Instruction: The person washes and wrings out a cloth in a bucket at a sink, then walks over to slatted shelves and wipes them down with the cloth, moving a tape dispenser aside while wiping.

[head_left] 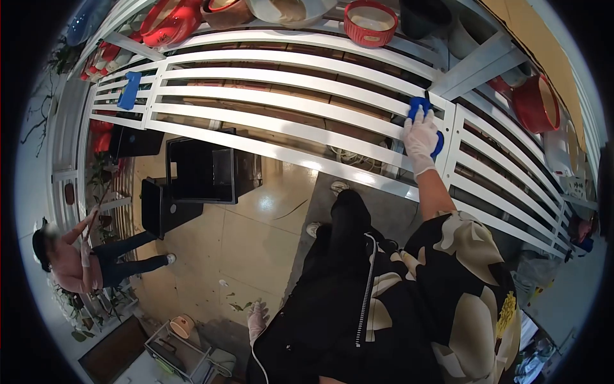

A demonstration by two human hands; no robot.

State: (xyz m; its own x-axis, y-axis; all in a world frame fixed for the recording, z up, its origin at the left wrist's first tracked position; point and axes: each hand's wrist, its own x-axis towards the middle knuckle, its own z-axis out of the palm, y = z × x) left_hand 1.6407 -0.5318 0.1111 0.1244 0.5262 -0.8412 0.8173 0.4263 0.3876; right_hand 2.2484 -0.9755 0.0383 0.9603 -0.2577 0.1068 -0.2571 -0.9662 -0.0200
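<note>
My right hand (pixel 420 137), in a thin white glove, presses a blue cloth (pixel 419 104) against the white slatted shelf (pixel 281 101). Part of the cloth shows past the fingertips and more of it beside the palm; the rest is hidden under the hand. The contact is near the upright board where two slatted sections meet. Low beside my body hangs my left hand (pixel 258 317), gloved too, its fingers loosely extended and holding nothing visible. A second blue cloth (pixel 129 91) lies over the slats at the far left.
Red pots, including a ribbed one (pixel 370 24) and another at the right (pixel 537 104), stand on the upper shelf. Black bins (pixel 173 208) stand on the tiled floor. At the left a person (pixel 80 259) grips a long stick. A cart (pixel 179 352) stands lower left.
</note>
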